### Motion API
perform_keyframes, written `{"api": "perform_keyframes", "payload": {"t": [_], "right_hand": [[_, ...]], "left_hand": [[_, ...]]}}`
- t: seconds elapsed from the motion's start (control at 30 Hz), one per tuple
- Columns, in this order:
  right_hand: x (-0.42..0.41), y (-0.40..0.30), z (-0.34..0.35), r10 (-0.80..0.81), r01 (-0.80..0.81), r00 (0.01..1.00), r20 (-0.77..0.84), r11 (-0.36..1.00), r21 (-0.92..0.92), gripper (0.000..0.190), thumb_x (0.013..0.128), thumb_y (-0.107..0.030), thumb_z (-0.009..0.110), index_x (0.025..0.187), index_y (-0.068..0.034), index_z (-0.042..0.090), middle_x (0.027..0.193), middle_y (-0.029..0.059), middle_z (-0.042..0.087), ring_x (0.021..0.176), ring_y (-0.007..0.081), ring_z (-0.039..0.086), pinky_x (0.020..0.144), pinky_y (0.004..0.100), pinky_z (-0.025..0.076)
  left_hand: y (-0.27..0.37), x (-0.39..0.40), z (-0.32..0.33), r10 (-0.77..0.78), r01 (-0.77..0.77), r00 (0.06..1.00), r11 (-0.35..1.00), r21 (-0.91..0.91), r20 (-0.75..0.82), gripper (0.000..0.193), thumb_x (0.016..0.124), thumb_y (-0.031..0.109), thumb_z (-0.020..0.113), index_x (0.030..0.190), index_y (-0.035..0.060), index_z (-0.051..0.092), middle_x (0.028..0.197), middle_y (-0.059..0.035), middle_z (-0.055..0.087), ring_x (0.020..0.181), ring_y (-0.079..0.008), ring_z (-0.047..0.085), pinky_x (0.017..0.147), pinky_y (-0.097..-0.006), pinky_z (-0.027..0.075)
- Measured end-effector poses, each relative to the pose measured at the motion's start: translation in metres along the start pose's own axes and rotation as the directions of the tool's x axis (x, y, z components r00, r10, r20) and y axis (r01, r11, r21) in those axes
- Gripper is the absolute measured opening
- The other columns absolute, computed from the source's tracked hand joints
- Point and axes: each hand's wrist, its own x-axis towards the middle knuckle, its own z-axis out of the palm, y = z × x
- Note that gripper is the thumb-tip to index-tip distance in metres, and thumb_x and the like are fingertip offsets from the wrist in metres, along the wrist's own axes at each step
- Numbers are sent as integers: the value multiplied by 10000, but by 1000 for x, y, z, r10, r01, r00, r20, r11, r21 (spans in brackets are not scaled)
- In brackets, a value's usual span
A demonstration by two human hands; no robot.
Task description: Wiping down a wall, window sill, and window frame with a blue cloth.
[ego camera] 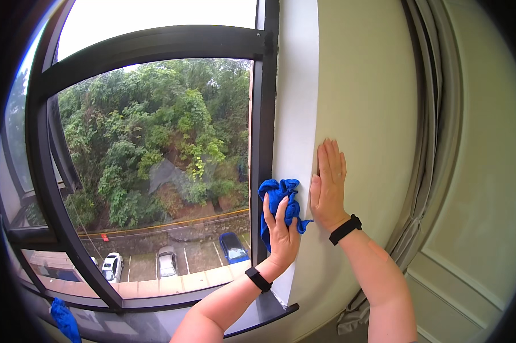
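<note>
My left hand [282, 240] presses a bunched blue cloth [279, 197] against the white window reveal [295, 128], close to the dark window frame [264, 141]. The fingers are spread over the cloth, and one loose corner sticks out to the right. To the right of it, my right hand [329, 184] lies against the cream wall [365, 107] just past the reveal's corner, fingers pointing up and holding nothing. Both wrists wear black bands. Behind the left forearm runs the dark windowsill [258, 315].
A second blue cloth [64, 319] hangs over the sill at the lower left. An opened window sash [62, 150] stands on the left. A grey curtain [434, 107] is gathered along the wall at right. Beyond the glass are trees [155, 137] and parked cars [167, 261].
</note>
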Motion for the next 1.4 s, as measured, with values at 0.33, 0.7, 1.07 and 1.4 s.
{"api": "perform_keyframes", "payload": {"t": [0.33,0.7,1.07,1.4], "right_hand": [[3,2,-2,-16,16,1000,9,1000,-7,539,885,-72,406,1406,24,304,1465,202,294,1382,351,237,1123,497,146],[-22,-8,7,46,-44,999,-13,994,100,489,912,-69,438,1391,-3,365,1455,185,331,1378,346,262,1117,501,146],[-25,-2,10,-5,11,997,-82,997,77,494,907,-93,432,1386,9,366,1445,193,345,1372,353,270,1120,497,143],[-21,-9,9,6,-3,998,-57,998,59,526,897,-81,446,1400,13,327,1452,196,325,1373,353,262,1120,505,144]], "left_hand": [[23,49,11,18,-14,995,999,40,-97,477,914,159,497,1369,64,391,1464,-243,171,1351,-408,192,1098,-478,161],[35,106,19,84,-92,985,995,-48,-150,413,915,150,524,1322,114,464,1469,-217,204,1340,-394,245,1092,-455,225],[12,24,19,-7,4,992,1000,-18,-129,454,894,81,529,1335,87,424,1469,-238,178,1327,-432,257,1086,-473,241],[4,-75,5,-257,259,965,964,64,-42,479,909,46,419,1379,86,332,1478,-234,122,1356,-413,197,1107,-466,195]]}}
